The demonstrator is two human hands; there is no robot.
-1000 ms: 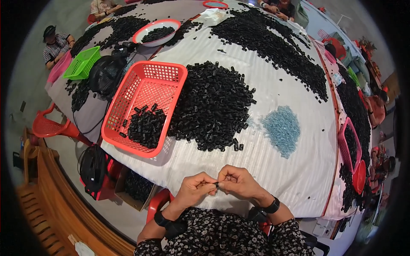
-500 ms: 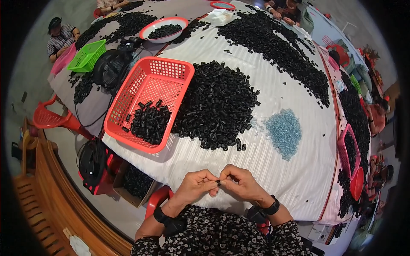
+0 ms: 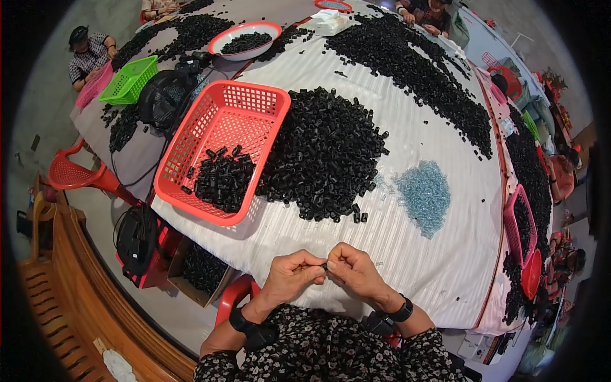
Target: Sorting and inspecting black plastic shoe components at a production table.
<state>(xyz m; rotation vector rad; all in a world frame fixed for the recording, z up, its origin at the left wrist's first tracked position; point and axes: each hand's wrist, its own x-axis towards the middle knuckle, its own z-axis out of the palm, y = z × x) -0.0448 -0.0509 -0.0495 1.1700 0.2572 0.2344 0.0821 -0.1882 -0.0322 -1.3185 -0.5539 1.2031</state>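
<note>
My left hand (image 3: 291, 275) and my right hand (image 3: 354, 270) meet fingertip to fingertip at the near edge of a table under a white cloth (image 3: 407, 254). Together they pinch a small black piece (image 3: 324, 266), mostly hidden by the fingers. Just beyond the hands lies a large heap of small black cylindrical parts (image 3: 328, 156). A small pile of pale blue clear bits (image 3: 424, 194) sits to the right of it. A red plastic basket (image 3: 203, 137) left of the heap holds more black parts.
More black parts spread across the far table (image 3: 414, 60). A white bowl (image 3: 245, 39), a green basket (image 3: 129, 79) and a black bag (image 3: 167, 95) stand at the back left. Pink and red trays (image 3: 522, 235) line the right edge. Other people sit around the table. A red chair (image 3: 76, 175) stands left.
My hands stay joined on the small piece, with only slight finger movement. The view has shifted a little.
</note>
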